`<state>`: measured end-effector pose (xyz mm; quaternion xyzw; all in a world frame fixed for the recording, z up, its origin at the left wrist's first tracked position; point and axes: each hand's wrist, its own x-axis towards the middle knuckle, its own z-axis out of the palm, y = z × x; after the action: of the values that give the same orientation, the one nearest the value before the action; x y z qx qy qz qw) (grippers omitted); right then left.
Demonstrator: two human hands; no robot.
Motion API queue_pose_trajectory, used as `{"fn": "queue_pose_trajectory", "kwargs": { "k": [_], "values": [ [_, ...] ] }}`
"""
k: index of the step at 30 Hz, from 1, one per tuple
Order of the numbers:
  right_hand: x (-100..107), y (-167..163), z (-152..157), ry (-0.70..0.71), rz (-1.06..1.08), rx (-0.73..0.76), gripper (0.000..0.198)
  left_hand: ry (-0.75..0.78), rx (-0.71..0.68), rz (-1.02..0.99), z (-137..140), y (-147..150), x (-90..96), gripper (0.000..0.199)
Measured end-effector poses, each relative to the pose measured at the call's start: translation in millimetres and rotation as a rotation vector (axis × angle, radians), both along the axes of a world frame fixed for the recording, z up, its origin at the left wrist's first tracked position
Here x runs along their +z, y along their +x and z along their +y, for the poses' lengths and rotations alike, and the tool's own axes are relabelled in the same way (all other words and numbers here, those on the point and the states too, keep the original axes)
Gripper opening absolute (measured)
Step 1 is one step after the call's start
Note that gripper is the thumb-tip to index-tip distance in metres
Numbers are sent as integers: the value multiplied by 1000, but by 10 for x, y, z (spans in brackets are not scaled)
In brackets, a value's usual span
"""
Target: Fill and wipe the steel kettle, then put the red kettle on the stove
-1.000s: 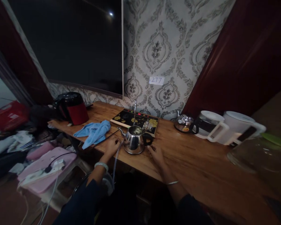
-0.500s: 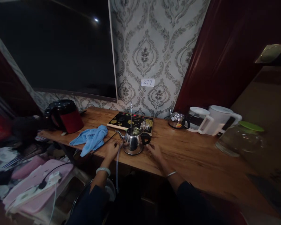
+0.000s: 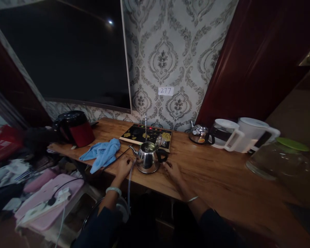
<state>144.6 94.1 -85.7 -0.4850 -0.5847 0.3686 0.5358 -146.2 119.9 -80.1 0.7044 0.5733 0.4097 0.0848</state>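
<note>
A shiny steel kettle [image 3: 147,161] stands upright near the table's front edge, its lid tipped back, spout to the left and black handle [image 3: 162,155] to the right. Behind it, a thin metal spout [image 3: 146,125] rises from a black cooktop [image 3: 134,133] with gold flowers. My left hand [image 3: 124,166], its fingers pinched together, is left of the kettle at the upper part of a clear hose [image 3: 130,182], which hangs over the table edge. My right hand [image 3: 173,172] rests on the tabletop below the handle, fingers loosely apart and holding nothing.
A blue cloth [image 3: 103,155] and a red-black appliance [image 3: 79,129] lie left on the wooden table [image 3: 204,172]. Rightward are a second kettle [image 3: 199,134], white-handled pitchers [image 3: 255,132] and a glass jug with green lid [image 3: 293,144]. A power strip [image 3: 51,203] sits on a pink stool.
My view has turned slightly left, so things appear a little further right. Both hands and the kettle keep nearly the same places.
</note>
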Motion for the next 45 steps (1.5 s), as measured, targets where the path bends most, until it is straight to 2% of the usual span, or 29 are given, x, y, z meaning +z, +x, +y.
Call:
{"fn": "queue_pose_trajectory", "kwargs": {
  "k": [17,29,38,41,45],
  "values": [
    [-37,9,-5,15,68,20,42,11,-36,-32,-1,-36,-18,14],
    [43,16,-45,20,48,27,37,14,-9,-7,6,-34,-31,15],
    [-28,21,-6,-3,65,17,43,0,-9,-29,-13,-16,23,15],
    [-45,21,2,-15,50,15,45,-28,-20,-84,-36,7,74,14],
    [-24,5,-14,-6,54,22,41,-102,-47,-320,-69,-8,118,14]
  ]
}}
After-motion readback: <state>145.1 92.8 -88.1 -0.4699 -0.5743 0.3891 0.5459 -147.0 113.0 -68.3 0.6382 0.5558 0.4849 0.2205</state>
